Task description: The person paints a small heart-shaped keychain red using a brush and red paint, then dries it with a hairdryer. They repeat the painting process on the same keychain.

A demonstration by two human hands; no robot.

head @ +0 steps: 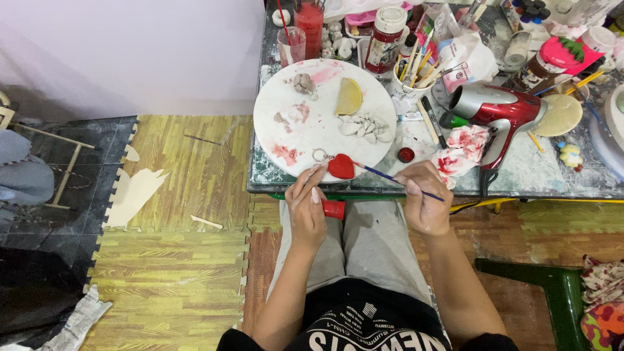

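My left hand (pixel 307 207) pinches a small red heart-shaped clay piece (pixel 340 166) with a metal ring, at the near edge of a round white board (pixel 305 136). A small red paint pot (pixel 333 208) shows just below that hand, over my lap. In my right hand (pixel 424 203) is a thin paintbrush (pixel 390 177) whose tip touches the heart. On the board lie a yellow half-round clay slice (pixel 349 97), several white clay petals (pixel 365 126) and a small grey clay lump (pixel 303 82).
The table (pixel 520 175) holds a red and silver hair dryer (pixel 500 117), a paint-stained cloth (pixel 463 148), a cup of brushes (pixel 411 75), paint jars (pixel 383 38), red water glasses (pixel 311 19) and a red lid (pixel 406 155). Yellow foam mats (pixel 175 260) cover the floor. A green stool (pixel 552 286) stands at right.
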